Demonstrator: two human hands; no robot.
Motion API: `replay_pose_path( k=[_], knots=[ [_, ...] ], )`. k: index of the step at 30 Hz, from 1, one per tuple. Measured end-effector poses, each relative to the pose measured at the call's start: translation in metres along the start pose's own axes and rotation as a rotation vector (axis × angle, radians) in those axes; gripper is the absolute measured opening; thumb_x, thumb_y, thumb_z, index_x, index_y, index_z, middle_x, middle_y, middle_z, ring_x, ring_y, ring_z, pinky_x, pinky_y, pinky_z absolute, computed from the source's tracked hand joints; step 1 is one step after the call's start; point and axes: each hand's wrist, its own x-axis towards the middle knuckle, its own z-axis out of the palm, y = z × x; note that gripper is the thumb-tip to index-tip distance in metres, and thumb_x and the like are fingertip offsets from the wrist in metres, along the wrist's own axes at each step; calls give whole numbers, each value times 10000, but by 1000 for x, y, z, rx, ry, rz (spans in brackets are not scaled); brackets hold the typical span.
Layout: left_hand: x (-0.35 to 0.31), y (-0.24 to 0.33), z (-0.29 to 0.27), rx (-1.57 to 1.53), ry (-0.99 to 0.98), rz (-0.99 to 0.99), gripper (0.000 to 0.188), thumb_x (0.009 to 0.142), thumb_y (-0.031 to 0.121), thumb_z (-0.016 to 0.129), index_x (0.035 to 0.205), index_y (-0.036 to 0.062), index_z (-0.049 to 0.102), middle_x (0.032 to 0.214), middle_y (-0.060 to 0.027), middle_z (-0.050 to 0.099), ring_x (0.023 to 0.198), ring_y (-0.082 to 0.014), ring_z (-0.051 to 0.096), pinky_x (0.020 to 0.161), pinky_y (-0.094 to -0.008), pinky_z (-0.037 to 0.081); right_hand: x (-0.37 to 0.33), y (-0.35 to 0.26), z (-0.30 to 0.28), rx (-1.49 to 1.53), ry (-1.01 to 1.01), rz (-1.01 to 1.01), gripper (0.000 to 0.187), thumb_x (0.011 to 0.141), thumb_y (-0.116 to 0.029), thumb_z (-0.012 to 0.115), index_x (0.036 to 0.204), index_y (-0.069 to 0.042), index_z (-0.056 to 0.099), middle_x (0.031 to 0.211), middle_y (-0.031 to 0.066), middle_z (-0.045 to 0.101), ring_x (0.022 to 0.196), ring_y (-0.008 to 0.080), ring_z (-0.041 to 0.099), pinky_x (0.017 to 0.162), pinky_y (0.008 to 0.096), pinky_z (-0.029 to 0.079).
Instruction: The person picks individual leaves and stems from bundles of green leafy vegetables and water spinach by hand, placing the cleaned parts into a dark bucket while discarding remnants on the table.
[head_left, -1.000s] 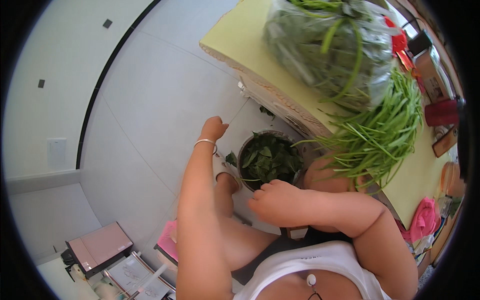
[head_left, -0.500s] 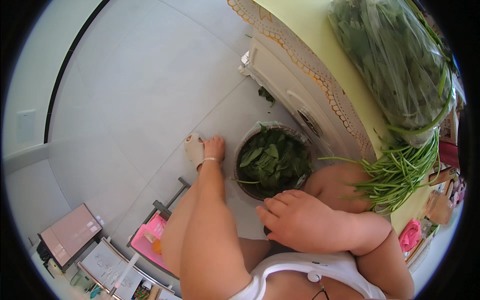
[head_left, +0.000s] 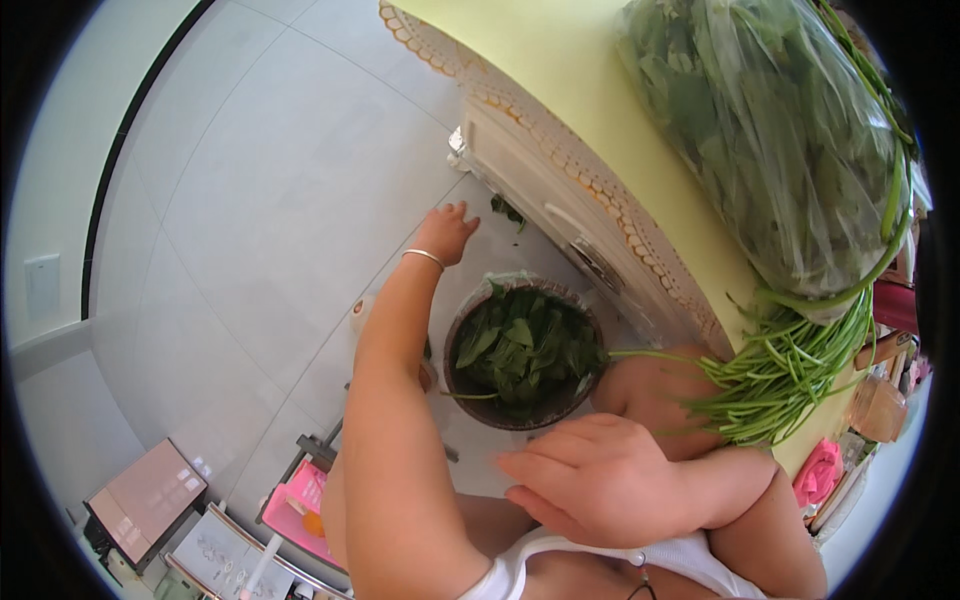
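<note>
My left hand, with a bracelet at its wrist, stretches out low over the floor, fingers apart and nothing visible in them. Just beyond its fingertips a few dark green leaves lie on the tiles by the cabinet's foot. Between my arms stands a round bin lined with a clear bag, holding loose green leaves. My right hand hovers near my lap on the near side of the bin. Its fingers are loosely stretched, the thumb apart, and it looks to hold nothing.
On the yellow tabletop to my right lie a clear bag of leafy greens and a bundle of green stems, some hanging over the edge. Below is a pale cabinet. A pink bin stands at the lower left.
My left hand has moved away from beside my slipper, farther out toward the leaves on the floor. My right hand stays near my lap. The whole view has shifted slightly.
</note>
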Motion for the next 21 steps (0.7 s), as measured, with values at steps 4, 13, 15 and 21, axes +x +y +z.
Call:
replay_pose_path(
  k=[4, 13, 15, 21],
  knots=[
    [37, 19, 3, 104, -53, 120, 517, 795, 99, 570, 1292, 243, 562, 1422, -169, 374, 1289, -317, 383, 947, -405, 414, 1, 1, 1, -31, 102, 42, 278, 748, -192, 683, 979, -47, 633, 801, 26, 627, 648, 200, 618, 555, 307, 485],
    [86, 43, 19, -233, -203, 32, 594, 703, 212, 678, 1281, 299, 573, 1492, -115, 291, 1379, -397, 218, 1032, -519, 330, -2, -1, 11, 102, 48, -64, 431, 689, -199, 613, 1067, 7, 601, 914, 95, 609, 801, 256, 596, 691, 357, 483],
    [88, 53, 21, -217, -224, 58, 613, 694, 195, 674, 1289, 287, 565, 1503, -118, 274, 1393, -408, 183, 1044, -534, 326, -1, 1, 10, 107, 53, -55, 420, 697, -204, 600, 1058, 11, 600, 904, 93, 605, 794, 255, 593, 683, 355, 480],
    [77, 38, 67, -177, -90, 234, 602, 747, 106, 610, 1336, 177, 509, 1525, -126, 228, 1400, -371, 209, 1023, -442, 416, -2, 1, 12, 183, 9, -13, 379, 714, -195, 579, 1032, 13, 595, 854, 85, 583, 765, 253, 580, 681, 349, 471]
  ],
)
